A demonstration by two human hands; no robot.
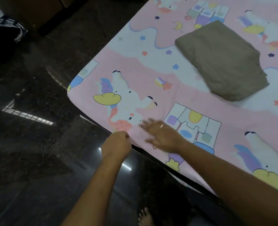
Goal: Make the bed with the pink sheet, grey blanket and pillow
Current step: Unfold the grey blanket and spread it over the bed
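A bare foot (144, 216) is showing at the bottom of the view, standing on the dark polished floor (37, 152) just beside the bed.

The bed (151, 154) is filling the right side of the view, its dark frame edge running along under the sheet. The pink sheet (151, 82), printed with unicorns, stars and castles, is lying spread flat over the mattress and wrapping down over the near edge and the rounded near-left corner. The grey blanket (221, 62), looking more brownish in this light, is sitting folded into a thick rectangle on top of the sheet, well in from the near edge and toward the far right part of the bed. No pillow is identifiable here.

The right hand (162, 136) is lying open on the sheet close to the near edge, fingers spread apart and blurred, palm down, gripping nothing; a ring (162, 126) is showing on one finger. The left hand (117, 144) is sitting at the near edge of the bed, its grip closed together, pinching the sheet's edge where it is folding over the frame.
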